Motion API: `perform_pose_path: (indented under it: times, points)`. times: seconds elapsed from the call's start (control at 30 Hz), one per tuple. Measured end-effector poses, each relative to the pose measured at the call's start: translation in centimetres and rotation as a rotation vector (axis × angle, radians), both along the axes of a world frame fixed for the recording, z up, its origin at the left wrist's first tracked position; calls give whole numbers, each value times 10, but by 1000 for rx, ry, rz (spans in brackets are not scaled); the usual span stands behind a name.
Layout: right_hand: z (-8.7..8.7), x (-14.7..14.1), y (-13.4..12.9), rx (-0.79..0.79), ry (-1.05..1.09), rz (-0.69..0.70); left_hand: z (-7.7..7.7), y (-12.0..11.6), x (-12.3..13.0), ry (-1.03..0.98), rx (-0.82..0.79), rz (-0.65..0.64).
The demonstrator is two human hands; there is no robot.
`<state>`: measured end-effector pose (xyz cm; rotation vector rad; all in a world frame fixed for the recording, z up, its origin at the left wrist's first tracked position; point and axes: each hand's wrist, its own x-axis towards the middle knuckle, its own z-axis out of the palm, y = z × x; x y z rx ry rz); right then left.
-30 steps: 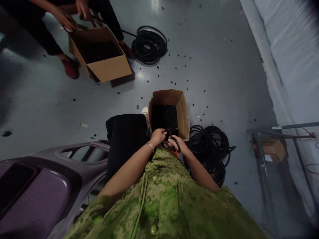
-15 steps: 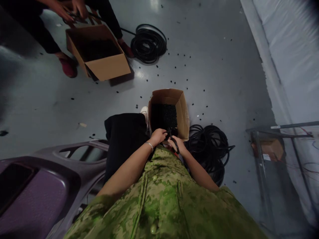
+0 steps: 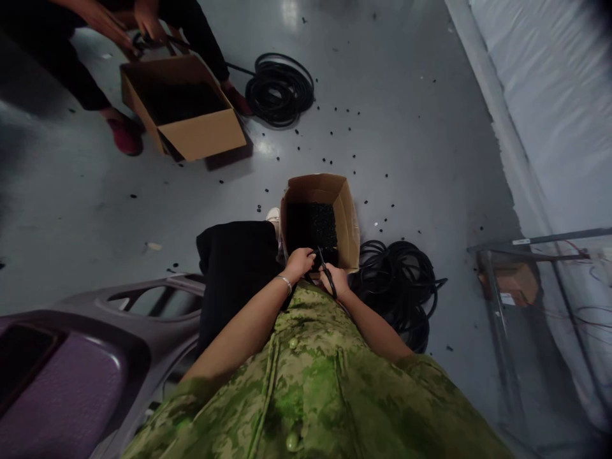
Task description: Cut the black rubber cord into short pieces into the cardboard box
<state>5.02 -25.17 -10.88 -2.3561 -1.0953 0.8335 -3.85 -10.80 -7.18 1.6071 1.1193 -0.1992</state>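
My right hand (image 3: pixel 337 279) is closed round the handles of black scissors (image 3: pixel 329 275), whose blades point up and left over the near edge of a cardboard box (image 3: pixel 351 223). Close on its left, my left hand (image 3: pixel 300 262) pinches a black hose end (image 3: pixel 314 253) beside the blades. Many small black pieces (image 3: pixel 322 223) lie inside the box. A coil of black hose (image 3: pixel 399 274) rests on the floor right of the box. How the hose runs between my hands is hard to see.
At the upper left another person's hands (image 3: pixel 150 22) work over a larger cardboard box (image 3: pixel 205 134), with a second hose coil (image 3: pixel 280 89) beside it. A purple-grey chair (image 3: pixel 86 382) stands at the lower left, a metal frame (image 3: pixel 497 306) at the right. Black bits dot the floor.
The view has shifted slightly, moving most things a little left. The scissor blades now look closer together. My hands stay near each other at the box's edge.
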Motion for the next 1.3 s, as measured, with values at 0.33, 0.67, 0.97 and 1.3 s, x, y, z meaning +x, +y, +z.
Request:
perform_pose_path:
  times: [0.33, 0.67, 0.97, 1.3]
  points:
    - [-6, 0, 4, -61, -33, 11, -2, 0, 1, -13, 2, 33]
    - [-4, 3, -2, 93, 293, -79, 2, 0, 0, 8, 32, -9]
    - [-1, 7, 2, 92, 312, -78, 1, 0, -2, 21, 105, -135]
    - [-11, -2, -2, 73, 79, -52, -1, -1, 0, 60, 26, -72]
